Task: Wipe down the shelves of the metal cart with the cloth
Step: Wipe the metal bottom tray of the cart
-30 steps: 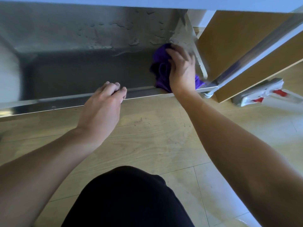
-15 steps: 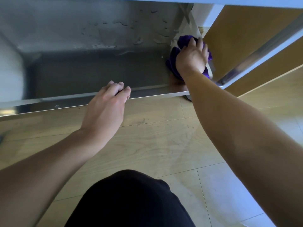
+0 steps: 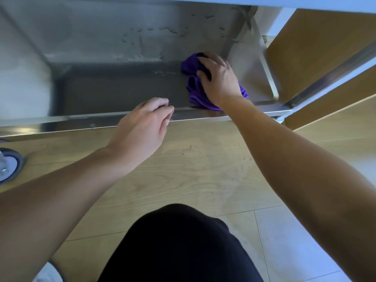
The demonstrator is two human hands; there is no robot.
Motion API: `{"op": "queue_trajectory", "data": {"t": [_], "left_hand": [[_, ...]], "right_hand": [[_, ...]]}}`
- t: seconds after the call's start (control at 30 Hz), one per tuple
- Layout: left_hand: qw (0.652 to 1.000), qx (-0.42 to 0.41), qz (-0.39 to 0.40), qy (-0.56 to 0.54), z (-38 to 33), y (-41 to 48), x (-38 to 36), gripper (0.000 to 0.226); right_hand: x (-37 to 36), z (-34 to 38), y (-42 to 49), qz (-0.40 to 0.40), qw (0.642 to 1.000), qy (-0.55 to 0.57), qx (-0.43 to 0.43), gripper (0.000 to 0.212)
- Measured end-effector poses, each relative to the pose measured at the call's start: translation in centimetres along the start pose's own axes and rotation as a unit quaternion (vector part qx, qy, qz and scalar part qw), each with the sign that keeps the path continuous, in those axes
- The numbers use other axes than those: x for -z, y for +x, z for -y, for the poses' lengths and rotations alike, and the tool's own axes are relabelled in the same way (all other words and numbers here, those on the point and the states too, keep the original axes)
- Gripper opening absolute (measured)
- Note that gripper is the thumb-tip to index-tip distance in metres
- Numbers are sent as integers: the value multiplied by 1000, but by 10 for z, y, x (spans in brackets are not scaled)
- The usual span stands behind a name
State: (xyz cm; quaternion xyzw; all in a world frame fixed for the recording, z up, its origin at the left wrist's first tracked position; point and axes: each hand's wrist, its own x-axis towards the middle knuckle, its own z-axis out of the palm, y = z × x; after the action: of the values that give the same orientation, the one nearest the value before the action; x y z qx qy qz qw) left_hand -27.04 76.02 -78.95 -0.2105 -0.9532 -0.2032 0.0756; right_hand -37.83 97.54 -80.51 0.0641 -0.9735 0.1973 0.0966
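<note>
The metal cart's bottom shelf (image 3: 122, 88) is a grey steel tray with a shiny front rim (image 3: 61, 123). A bunched purple cloth (image 3: 193, 86) lies on the shelf's right part, close to the right side wall. My right hand (image 3: 219, 80) lies on top of the cloth and grips it, thumb tucked into its folds, and hides most of it. My left hand (image 3: 142, 127) is at the middle of the front rim, fingers curled over its edge. Wet streaks (image 3: 142, 37) show on the shelf's far part.
A steel corner post (image 3: 266, 68) rises at the shelf's right end, with a wooden cabinet (image 3: 315, 47) just beyond it. A caster wheel (image 3: 6, 163) sits at the far left on the wood floor. My dark-clothed knee (image 3: 179, 241) fills the lower middle.
My right hand has drawn the cloth from the back right corner toward the front and left across the shelf. My left hand stays on the front rim.
</note>
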Motion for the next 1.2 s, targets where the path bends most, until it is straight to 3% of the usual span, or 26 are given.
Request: {"op": "queue_trajectory", "data": {"t": [0.27,0.43,0.53,0.6,0.67,0.77,0.97,1.07,1.2], "left_hand": [[995,94,7,31,49,0,46,28],[978,207,1,22,87,-12,76,26],[972,232,14,-14,89,-7,66,34],[968,244,28,-46,85,5,54,44],[961,261,43,-86,76,20,44,48],[952,261,65,-147,57,32,35,25],[915,323,27,-242,63,23,50,15],[867,362,20,-342,71,12,76,9],[811,389,-39,-435,85,6,118,17]], "right_hand": [[-36,95,8,13,999,50,10,33],[-31,144,1,53,983,172,40,28],[-17,131,1,45,996,70,-36,29],[-11,118,1,85,988,-54,-115,43],[-6,115,-2,135,975,-76,-158,56],[-2,125,-4,178,971,11,-159,45],[2,160,-9,201,953,176,-145,30],[7,181,-7,177,932,279,-148,22],[15,205,-5,173,900,373,-147,18]]}}
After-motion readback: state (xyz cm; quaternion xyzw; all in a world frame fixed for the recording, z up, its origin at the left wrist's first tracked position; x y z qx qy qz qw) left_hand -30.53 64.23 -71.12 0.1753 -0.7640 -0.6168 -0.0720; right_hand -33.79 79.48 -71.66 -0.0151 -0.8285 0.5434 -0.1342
